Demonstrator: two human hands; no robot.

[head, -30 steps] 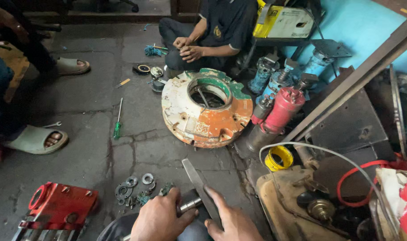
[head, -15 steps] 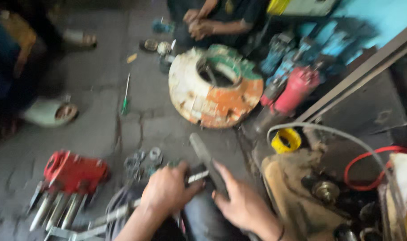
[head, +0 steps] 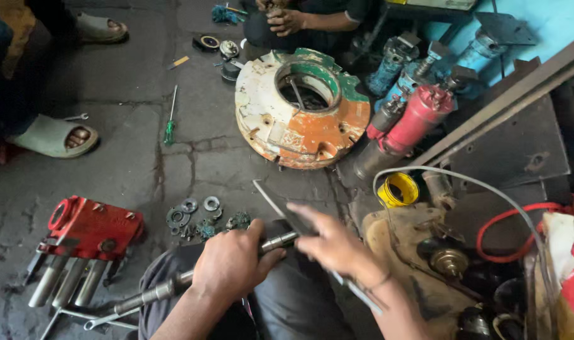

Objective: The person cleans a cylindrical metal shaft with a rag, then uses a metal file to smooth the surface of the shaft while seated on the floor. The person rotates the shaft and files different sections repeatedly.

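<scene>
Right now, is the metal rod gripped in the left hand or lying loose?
Gripped: the left hand is closed around the metal rod, its end sticking out toward the right hand.

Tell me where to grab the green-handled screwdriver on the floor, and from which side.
Take the green-handled screwdriver by its green handle, the thick end nearer the camera wearer, coming straight down from above. It lies flat on the concrete floor with bare space around it; the thin shaft offers the fingers little.

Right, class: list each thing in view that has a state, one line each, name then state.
left hand: closed around the steel shaft
steel shaft: held, slanted
right hand: holding the flat file
flat file: against the shaft's end
round casing: lying flat, opening up
green screwdriver: lying loose
</scene>
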